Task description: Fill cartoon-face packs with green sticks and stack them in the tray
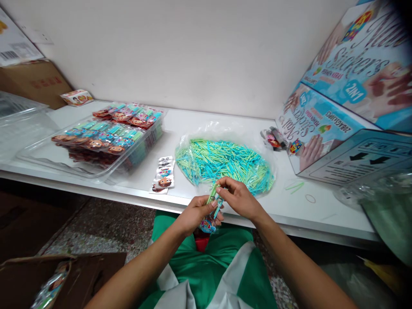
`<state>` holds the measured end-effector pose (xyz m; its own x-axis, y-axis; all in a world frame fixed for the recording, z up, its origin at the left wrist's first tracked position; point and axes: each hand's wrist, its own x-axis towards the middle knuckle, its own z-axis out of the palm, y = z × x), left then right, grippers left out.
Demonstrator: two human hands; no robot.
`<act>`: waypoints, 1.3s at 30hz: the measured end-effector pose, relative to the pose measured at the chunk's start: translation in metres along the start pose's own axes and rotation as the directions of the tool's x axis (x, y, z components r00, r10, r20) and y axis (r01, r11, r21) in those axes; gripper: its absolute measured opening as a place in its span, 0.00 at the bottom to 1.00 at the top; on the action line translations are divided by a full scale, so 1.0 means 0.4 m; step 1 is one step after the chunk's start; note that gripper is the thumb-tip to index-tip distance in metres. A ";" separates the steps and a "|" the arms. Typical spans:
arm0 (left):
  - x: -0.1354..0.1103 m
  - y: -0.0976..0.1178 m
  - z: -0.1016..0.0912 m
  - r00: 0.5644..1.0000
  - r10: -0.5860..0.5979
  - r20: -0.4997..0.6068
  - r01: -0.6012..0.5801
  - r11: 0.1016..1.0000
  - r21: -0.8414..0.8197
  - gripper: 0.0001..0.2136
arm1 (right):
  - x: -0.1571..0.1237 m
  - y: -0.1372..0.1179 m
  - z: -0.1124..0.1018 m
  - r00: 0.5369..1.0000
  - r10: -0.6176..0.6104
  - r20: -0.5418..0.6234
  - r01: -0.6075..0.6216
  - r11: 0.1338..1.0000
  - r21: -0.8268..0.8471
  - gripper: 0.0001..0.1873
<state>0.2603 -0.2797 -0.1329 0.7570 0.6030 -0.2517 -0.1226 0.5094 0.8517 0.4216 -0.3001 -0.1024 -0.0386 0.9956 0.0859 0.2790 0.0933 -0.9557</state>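
Note:
My left hand is closed around a small printed packet with a cartoon picture, held just off the front edge of the white table. My right hand pinches a few green and blue sticks and holds them at the packet's top. Both hands meet over my lap. Right behind them on the table lies a clear plastic bag holding a pile of blue and green sticks.
A clear tray of filled cartoon packets sits at the left. Flat empty packets lie beside it. Large printed sticker boxes stand at the right. A loose green stick and a rubber band lie near them. A cardboard box is on the floor.

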 end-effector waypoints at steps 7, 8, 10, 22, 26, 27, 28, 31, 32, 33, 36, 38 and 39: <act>-0.002 0.000 0.002 1.000 -0.006 0.011 0.006 1.000 -0.023 0.18 | 0.000 0.005 0.001 1.000 0.012 0.014 -0.012 1.000 0.002 0.05; -0.002 0.000 0.003 1.000 -0.007 0.012 0.007 1.000 -0.026 0.18 | 0.000 0.005 0.001 1.000 0.014 0.016 -0.014 1.000 0.006 0.05; -0.003 0.001 0.005 1.000 -0.009 0.009 0.009 0.999 -0.031 0.17 | -0.001 0.004 0.001 1.000 0.011 0.015 -0.011 1.000 0.007 0.05; -0.003 0.002 0.000 1.000 0.000 0.016 0.000 0.999 0.033 0.18 | -0.004 -0.007 0.006 1.000 0.003 -0.006 -0.004 0.997 -0.081 0.07; 0.002 0.006 -0.010 0.987 0.143 -0.068 -0.136 0.986 0.100 0.16 | -0.009 0.003 0.007 0.999 0.000 -0.046 -0.002 0.998 -0.058 0.15; 0.003 0.007 -0.014 0.982 0.172 -0.084 -0.162 0.980 0.116 0.16 | -0.010 0.005 0.008 0.999 -0.002 -0.045 0.000 0.999 -0.033 0.17; 0.004 0.009 -0.017 0.978 0.190 -0.092 -0.177 0.976 0.129 0.16 | -0.011 0.007 0.008 0.999 -0.005 -0.040 0.005 1.000 -0.012 0.17; 0.005 0.016 -0.025 0.971 0.222 -0.087 -0.206 0.964 0.167 0.16 | -0.014 0.003 0.010 0.999 -0.037 -0.035 0.038 0.999 0.019 0.18; 0.003 0.020 -0.027 0.967 0.241 -0.078 -0.224 0.957 0.184 0.16 | -0.014 -0.001 0.010 0.998 -0.052 -0.031 0.053 0.998 0.028 0.18; 0.001 0.024 -0.028 0.962 0.266 -0.068 -0.248 0.947 0.202 0.16 | -0.015 -0.006 0.011 0.997 -0.068 -0.024 0.069 0.997 0.039 0.19; -0.007 0.040 -0.030 0.945 0.324 -0.036 -0.306 0.921 0.242 0.16 | -0.019 -0.023 0.010 0.993 -0.121 -0.016 0.121 0.991 0.049 0.21; -0.014 0.051 -0.030 0.942 0.336 -0.027 -0.319 0.914 0.251 0.19 | -0.020 -0.032 0.009 0.988 -0.153 -0.022 0.154 0.988 0.018 0.22; -0.017 0.055 -0.030 0.941 0.337 -0.025 -0.320 0.914 0.250 0.20 | -0.021 -0.035 0.008 0.986 -0.166 -0.024 0.166 0.986 0.002 0.23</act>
<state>0.2448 -0.2654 -0.1179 0.6555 0.7542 0.0387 -0.1938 0.1184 0.9739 0.4150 -0.3098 -0.0908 -0.0612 0.9662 0.2505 0.2666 0.2577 -0.9287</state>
